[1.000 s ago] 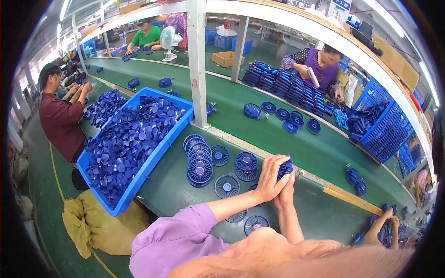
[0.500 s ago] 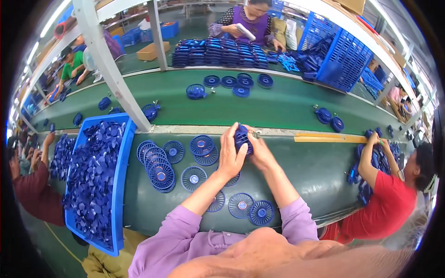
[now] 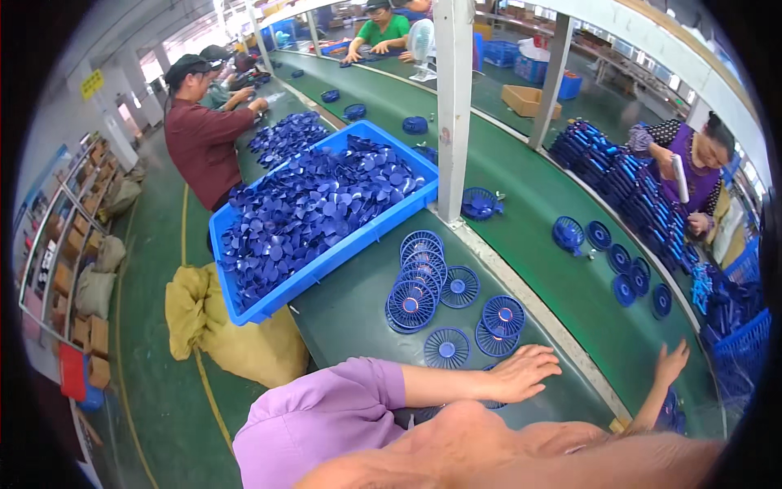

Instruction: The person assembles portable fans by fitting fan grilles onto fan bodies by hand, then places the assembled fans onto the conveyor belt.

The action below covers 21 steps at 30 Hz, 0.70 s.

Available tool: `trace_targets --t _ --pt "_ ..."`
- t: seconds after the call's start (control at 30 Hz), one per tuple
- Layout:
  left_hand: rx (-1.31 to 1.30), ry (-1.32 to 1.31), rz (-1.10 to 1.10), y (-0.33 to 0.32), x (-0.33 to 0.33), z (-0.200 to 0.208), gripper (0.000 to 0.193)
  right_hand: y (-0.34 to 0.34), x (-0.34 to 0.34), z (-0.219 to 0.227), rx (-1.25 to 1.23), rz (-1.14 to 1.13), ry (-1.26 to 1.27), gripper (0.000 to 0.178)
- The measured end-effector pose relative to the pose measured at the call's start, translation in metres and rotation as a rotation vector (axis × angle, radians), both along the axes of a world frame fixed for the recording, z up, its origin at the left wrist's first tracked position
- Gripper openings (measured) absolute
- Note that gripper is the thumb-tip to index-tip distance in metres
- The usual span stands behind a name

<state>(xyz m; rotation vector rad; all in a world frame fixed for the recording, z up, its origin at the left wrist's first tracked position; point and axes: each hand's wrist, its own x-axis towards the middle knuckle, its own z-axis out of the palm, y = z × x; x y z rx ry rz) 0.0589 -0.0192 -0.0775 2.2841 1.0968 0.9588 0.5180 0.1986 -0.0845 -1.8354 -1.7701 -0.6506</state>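
My left hand [image 3: 521,373] lies flat, fingers apart, on the green table, covering part of a blue round fan grille [image 3: 491,403]. My right hand [image 3: 670,362] is stretched out to the right over the green belt [image 3: 570,310], fingers spread and empty. A blue part [image 3: 673,409] lies just under that forearm. In front of my left hand lie loose blue grilles [image 3: 446,349] and a stack of grilles [image 3: 414,281]. Two more single grilles [image 3: 503,316] sit beside the stack.
A blue crate [image 3: 244,297] full of blue fan blades stands at the left, a yellow sack [image 3: 236,338] under its corner. A white post [image 3: 453,106] rises behind the grilles. Other people work along the belt: one in maroon [image 3: 204,143], one in purple [image 3: 692,171].
My two hands, which held a blue grille part together, have come apart. The right hand has gone out to the right over the belt, the left has dropped onto the table. The view swung left.
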Motion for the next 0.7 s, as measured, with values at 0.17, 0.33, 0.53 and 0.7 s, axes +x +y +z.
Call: trace_targets --t 0.17,0.33,0.53,0.7 --pt "-0.009 -0.029 -0.074 0.011 0.017 0.006 0.044 0.112 0.077 -0.038 0.047 -0.148 -0.003 0.072" --pt "-0.032 0.012 0.017 0.003 0.004 -0.003 0.039 0.122 -0.048 -0.038 -0.399 -0.278 0.125 0.073" --pt "0.011 0.034 -0.053 0.003 0.005 -0.001 0.041 0.117 -0.008 -0.058 -0.121 -0.211 0.141 0.073" --pt "-0.034 0.03 -0.029 0.006 0.005 0.004 0.041 0.117 -0.046 -0.017 -0.339 -0.003 0.211 0.064"
